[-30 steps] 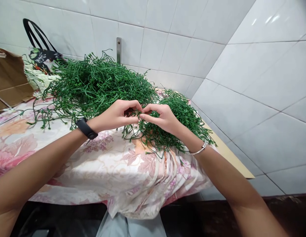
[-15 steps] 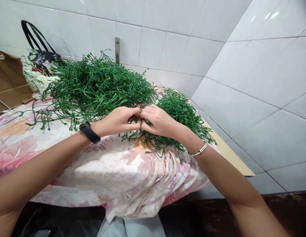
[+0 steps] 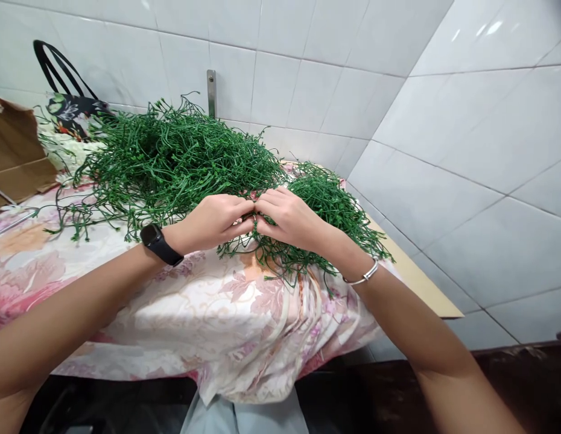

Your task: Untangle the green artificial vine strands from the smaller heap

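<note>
A big heap of green plastic sprigs (image 3: 172,160) lies on the table under a floral cloth (image 3: 208,313), with a smaller heap of sprigs (image 3: 335,208) to its right. My left hand (image 3: 215,222), with a black band at the wrist, and my right hand (image 3: 289,218), with a silver bangle, meet fingertip to fingertip at the near edge of the smaller heap. Both hands are closed in a pinch on green sprigs between them. What the fingers do to the stems is hidden.
White tiled walls close in behind and to the right. A brown cardboard box (image 3: 13,154) and a black-handled floral bag (image 3: 67,96) stand at the back left. A bare wooden table edge (image 3: 420,283) shows at the right. A metal bracket (image 3: 211,90) is fixed to the wall.
Both hands have dropped slightly and closed tighter together over the sprigs; a second ago the fingertips were raised and arched with a gap beneath them.
</note>
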`<act>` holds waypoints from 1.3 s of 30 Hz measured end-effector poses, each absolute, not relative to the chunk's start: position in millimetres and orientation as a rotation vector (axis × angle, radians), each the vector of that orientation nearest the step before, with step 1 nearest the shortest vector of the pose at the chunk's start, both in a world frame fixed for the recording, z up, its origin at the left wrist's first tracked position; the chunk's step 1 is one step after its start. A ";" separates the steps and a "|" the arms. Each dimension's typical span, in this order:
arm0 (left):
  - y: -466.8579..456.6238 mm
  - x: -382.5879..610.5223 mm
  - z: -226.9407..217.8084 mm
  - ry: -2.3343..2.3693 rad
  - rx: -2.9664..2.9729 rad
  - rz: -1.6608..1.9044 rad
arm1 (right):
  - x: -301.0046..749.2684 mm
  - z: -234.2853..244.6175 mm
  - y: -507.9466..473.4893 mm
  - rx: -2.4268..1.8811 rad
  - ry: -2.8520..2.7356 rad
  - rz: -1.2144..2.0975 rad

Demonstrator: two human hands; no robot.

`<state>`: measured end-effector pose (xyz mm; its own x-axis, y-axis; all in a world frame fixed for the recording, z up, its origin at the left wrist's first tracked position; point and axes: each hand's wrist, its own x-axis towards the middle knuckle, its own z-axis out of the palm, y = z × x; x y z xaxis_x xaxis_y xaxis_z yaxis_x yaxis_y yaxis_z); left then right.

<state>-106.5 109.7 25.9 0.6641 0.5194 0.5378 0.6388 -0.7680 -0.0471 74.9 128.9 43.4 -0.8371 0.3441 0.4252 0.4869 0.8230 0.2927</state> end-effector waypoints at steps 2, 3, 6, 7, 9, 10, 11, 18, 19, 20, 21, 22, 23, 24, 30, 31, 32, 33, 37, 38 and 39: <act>108.1 -104.5 26.5 -0.998 -2.710 -0.771 | 74.6 42.8 128.5 -0.617 -2.671 -0.518; 107.2 -103.4 26.9 -1.031 -2.756 -0.803 | 74.6 42.8 128.3 -0.610 -2.679 -0.483; 105.2 -101.1 29.2 -1.089 -2.923 -0.946 | 74.8 43.9 127.3 -0.574 -2.684 -0.369; 104.9 -100.9 30.3 -1.091 -2.981 -0.996 | 74.9 44.6 126.7 -0.560 -2.687 -0.332; 104.8 -101.8 32.5 -1.095 -3.091 -1.060 | 74.7 45.9 124.9 -0.548 -2.704 -0.270; 104.9 -102.5 33.5 -1.099 -3.138 -1.072 | 74.4 46.4 123.8 -0.553 -2.718 -0.252; 105.2 -103.4 34.3 -1.102 -3.175 -1.075 | 74.1 46.5 122.7 -0.564 -2.729 -0.245; 108.1 -106.0 37.2 -1.145 -3.237 -1.110 | 72.4 41.5 121.0 -0.611 -2.700 -0.396; 109.1 -106.2 37.5 -1.153 -3.223 -1.118 | 72.7 40.8 121.7 -0.623 -2.689 -0.441; 110.1 -106.5 37.6 -1.156 -3.200 -1.126 | 73.0 40.3 122.6 -0.639 -2.674 -0.491; 111.1 -106.8 37.5 -1.152 -3.172 -1.135 | 73.5 40.1 123.5 -0.656 -2.658 -0.541; 112.0 -107.0 37.2 -1.144 -3.141 -1.145 | 74.0 40.1 124.3 -0.672 -2.643 -0.587; 112.7 -107.2 36.6 -1.137 -3.106 -1.156 | 74.5 40.3 125.0 -0.687 -2.627 -0.627; 113.0 -107.2 35.8 -1.133 -3.073 -1.163 | 74.8 40.5 125.6 -0.699 -2.612 -0.660; 110.1 -103.3 30.4 -1.254 -2.893 -1.082 | 74.1 39.8 126.7 -0.715 -2.602 -0.765; 109.6 -102.5 30.2 -1.254 -2.894 -1.058 | 73.5 39.1 126.5 -0.710 -2.605 -0.763; 109.2 -102.0 30.4 -1.241 -2.909 -1.039 | 72.9 38.5 126.2 -0.702 -2.605 -0.757; 109.0 -101.7 30.9 -1.219 -2.934 -1.030 | 72.2 37.9 125.7 -0.692 -2.607 -0.747; 108.9 -103.8 35.5 -1.153 -3.112 -1.099 | 69.8 38.2 121.6 -0.668 -2.612 -0.585; 108.8 -105.0 37.0 -1.161 -3.181 -1.135 | 69.5 39.1 120.1 -0.663 -2.616 -0.496; 108.5 -106.1 38.6 -1.186 -3.260 -1.172 | 69.4 40.3 118.5 -0.656 -2.619 -0.389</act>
